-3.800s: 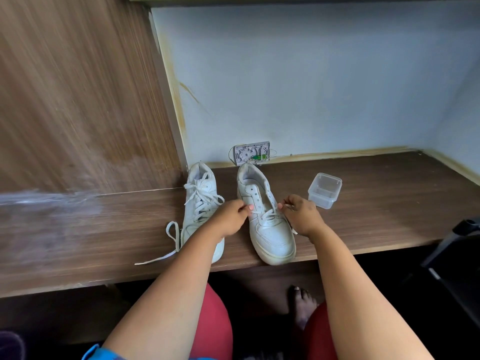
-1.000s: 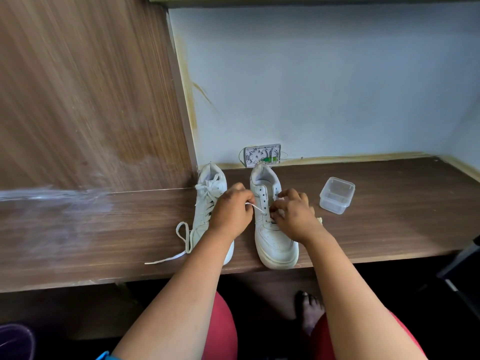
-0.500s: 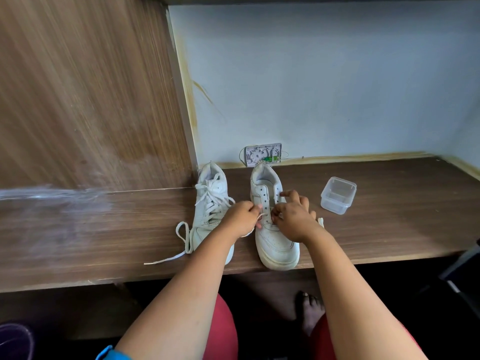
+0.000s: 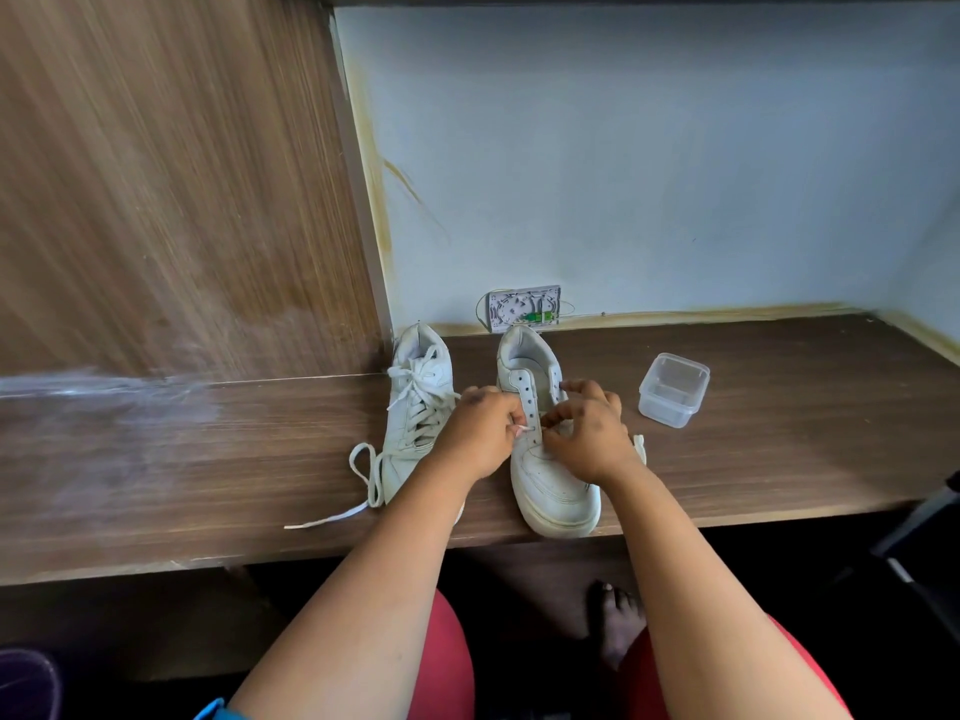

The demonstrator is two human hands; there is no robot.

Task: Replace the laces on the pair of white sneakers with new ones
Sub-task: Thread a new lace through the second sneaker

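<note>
Both forearms are reaching forward from the near edge over the wooden desk (image 4: 779, 433), converging on the right sneaker (image 4: 550, 480), which is standing toe-near at the desk's front edge. The left hand (image 4: 480, 433) is resting against the left side of that sneaker with its fingers curled, pinching the tip of a white lace (image 4: 522, 429) beside the left eyelet row. The right hand (image 4: 584, 439) is lying over the middle of the sneaker's tongue area, fingers curled and bearing down on the eyelets; whether it is grasping the lace cannot be determined, because the fingertips are hidden under the hand. A short length of lace is emerging from behind the right wrist on the sneaker's right side. The upper eyelets of the right sneaker are standing unlaced. The left sneaker (image 4: 415, 407) is standing just beside it to the left, laced, with its loose lace ends (image 4: 363, 480) trailing over the desk to the left; its toe is being covered by the left forearm. A clear plastic container (image 4: 672, 389) is sitting on the desk to the right, apart from the shoes. An uncovered wall socket plate (image 4: 523, 308) is showing at the far wall behind the sneakers. No brand marks or writing are legible on any item.
</note>
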